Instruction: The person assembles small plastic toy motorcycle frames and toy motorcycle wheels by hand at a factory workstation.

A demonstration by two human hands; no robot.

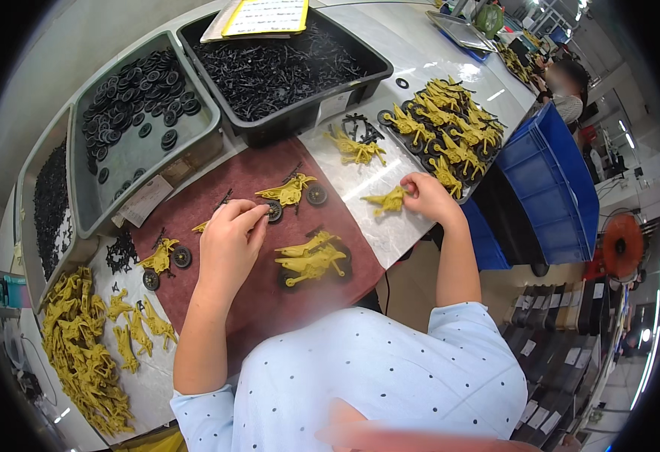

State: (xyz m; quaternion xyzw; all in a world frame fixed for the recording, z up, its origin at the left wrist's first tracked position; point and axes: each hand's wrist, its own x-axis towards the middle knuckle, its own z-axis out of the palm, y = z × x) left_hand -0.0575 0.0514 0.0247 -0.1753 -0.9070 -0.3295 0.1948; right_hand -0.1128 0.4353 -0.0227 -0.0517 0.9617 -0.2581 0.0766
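My right hand (pixel 426 197) grasps a yellow body piece (pixel 385 202), moulded, angular and matt, held above the pale, smooth tabletop (pixel 390 239) to the right of the maroon cloth (pixel 249 167). My left hand (pixel 230 235) has its fingertips drawn together at a round black wheel (pixel 274 212) of a yellow motorbike (pixel 291 190) on the cloth; whether it grips, I cannot tell. Far left, a rigid grey bin (pixel 138 147) contains loose ribbed discs; near left lies a tangled yellow heap (pixel 81 354).
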